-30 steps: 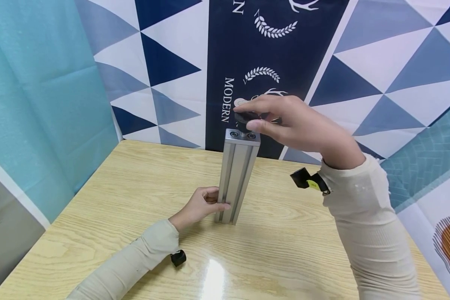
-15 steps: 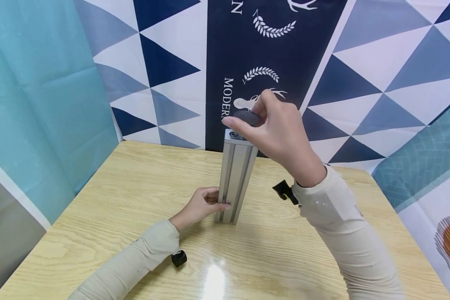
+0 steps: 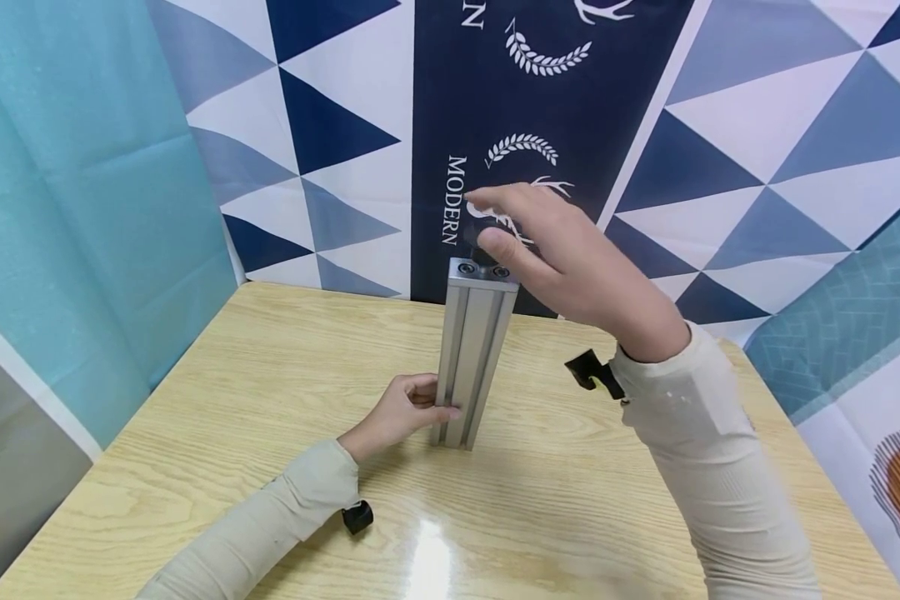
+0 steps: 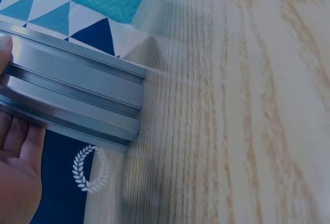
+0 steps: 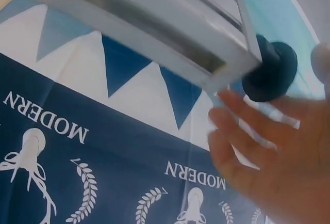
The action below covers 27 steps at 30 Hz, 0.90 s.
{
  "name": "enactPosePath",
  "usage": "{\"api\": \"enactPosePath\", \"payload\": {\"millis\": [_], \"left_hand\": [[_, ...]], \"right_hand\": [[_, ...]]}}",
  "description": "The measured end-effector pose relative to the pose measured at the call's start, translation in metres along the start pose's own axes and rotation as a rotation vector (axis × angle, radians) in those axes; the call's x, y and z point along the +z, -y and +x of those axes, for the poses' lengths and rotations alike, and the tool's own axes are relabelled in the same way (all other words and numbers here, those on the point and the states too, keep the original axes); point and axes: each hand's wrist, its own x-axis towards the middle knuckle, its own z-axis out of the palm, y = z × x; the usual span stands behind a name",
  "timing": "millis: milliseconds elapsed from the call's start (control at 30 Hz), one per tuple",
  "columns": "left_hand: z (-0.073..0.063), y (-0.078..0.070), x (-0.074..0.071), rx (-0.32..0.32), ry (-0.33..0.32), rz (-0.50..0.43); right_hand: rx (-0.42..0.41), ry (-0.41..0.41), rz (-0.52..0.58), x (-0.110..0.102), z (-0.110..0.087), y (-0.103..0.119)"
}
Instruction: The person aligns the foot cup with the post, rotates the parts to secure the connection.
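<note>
An aluminium extrusion profile (image 3: 474, 358) stands upright on the table, its end plate (image 3: 483, 273) on top with two bolts showing. My left hand (image 3: 396, 417) grips the profile near its lower end, thumb in front. In the left wrist view, the profile (image 4: 72, 87) meets the wood at its bottom end. From the end plate sticks up a black round levelling foot (image 5: 273, 72). Around it hovers my right hand (image 3: 562, 250), thumb and fingers spread apart. The right wrist view shows the fingers beside the foot, somewhat blurred; a light touch cannot be ruled out.
The wood-grain table (image 3: 270, 367) reaches to a patterned cloth (image 3: 345, 150) hanging behind the profile. A teal cloth (image 3: 82, 167) hangs on the left. Small black cameras are strapped at both wrists.
My right hand pinched the black levelling foot with its wrist turned half a second ago, then loosened and swung back with spread fingers. The left hand and the profile have stayed in place.
</note>
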Motion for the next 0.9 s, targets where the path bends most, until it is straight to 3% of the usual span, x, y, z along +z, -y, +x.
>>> {"api": "enactPosePath", "payload": {"millis": [67, 167, 333, 500, 667, 900], "left_hand": [[0.002, 0.006, -0.001, -0.007, 0.001, -0.001], [0.006, 0.017, -0.003, -0.008, 0.000, -0.004], [0.008, 0.020, -0.004, -0.001, -0.004, 0.000], [0.008, 0.019, -0.004, 0.004, -0.001, 0.004], [0.007, 0.019, -0.004, 0.015, -0.003, 0.007], [0.006, 0.022, -0.005, 0.026, -0.001, -0.003]], "right_hand": [[-0.104, 0.070, 0.008, -0.004, 0.001, -0.003], [-0.191, 0.158, 0.044, -0.011, 0.003, -0.007], [-0.194, 0.294, 0.146, -0.020, 0.007, -0.013], [-0.214, 0.347, 0.181, -0.024, 0.009, -0.018], [-0.228, 0.282, 0.137, -0.022, 0.008, -0.019], [-0.042, 0.040, 0.033, -0.009, 0.008, -0.013]]}}
